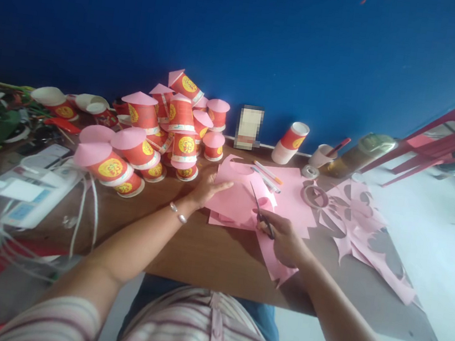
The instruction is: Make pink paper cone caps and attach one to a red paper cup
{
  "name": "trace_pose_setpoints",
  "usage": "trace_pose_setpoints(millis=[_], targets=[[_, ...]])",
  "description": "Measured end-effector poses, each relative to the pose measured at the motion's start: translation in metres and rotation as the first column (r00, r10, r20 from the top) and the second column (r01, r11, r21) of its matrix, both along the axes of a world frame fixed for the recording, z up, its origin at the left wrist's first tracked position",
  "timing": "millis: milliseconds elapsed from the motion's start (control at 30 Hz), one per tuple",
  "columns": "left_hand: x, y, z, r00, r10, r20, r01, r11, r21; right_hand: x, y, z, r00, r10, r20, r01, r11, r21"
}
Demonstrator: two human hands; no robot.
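My left hand [207, 189] grips the left edge of a pink paper sheet [234, 196], its thumb lying on top. In my right hand [285, 238] is a pair of dark-handled scissors [262, 214], the blades pointing away from me across the pink paper. A curved cut edge shows near the blades. Beneath lie more pink sheets [292, 187], and a pink strip [272, 257] hangs down below my right hand. Several pens [268, 172] rest on the sheets just beyond the scissors.
Red paper cups with pink cone tops [184, 145] are piled left of centre. Pink cut-out scraps [370, 234] lie right, near tape rolls [315, 195], a marker cup [321, 156] and a bottle [353, 156]. White cables and a power strip [39, 201] occupy the left; a red chair [446, 132] stands right.
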State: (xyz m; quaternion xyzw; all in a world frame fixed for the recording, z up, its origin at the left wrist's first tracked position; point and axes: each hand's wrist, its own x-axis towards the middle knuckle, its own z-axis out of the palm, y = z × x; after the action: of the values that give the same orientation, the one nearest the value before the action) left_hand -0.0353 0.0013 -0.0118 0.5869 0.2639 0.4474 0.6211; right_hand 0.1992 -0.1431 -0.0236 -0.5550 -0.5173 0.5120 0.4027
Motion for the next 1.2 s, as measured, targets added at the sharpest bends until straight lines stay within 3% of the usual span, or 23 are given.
trace_pose_setpoints(millis=[300,800,1200], targets=[[0.0,-0.003,0.0,1.0,-0.013,-0.024,0.009,0.991,-0.137,-0.006,0.002,0.008,0.994,-0.072,-0.083,0.07,0.997,-0.037],[0.0,0.002,-0.003,0.999,0.005,-0.038,-0.008,0.997,-0.08,-0.006,0.001,0.005,0.994,-0.07,-0.089,0.067,0.997,-0.035],[-0.005,0.011,-0.014,0.999,0.0,-0.045,0.001,1.0,0.019,-0.007,-0.001,0.022,0.998,-0.057,-0.009,0.057,0.998,-0.037]])
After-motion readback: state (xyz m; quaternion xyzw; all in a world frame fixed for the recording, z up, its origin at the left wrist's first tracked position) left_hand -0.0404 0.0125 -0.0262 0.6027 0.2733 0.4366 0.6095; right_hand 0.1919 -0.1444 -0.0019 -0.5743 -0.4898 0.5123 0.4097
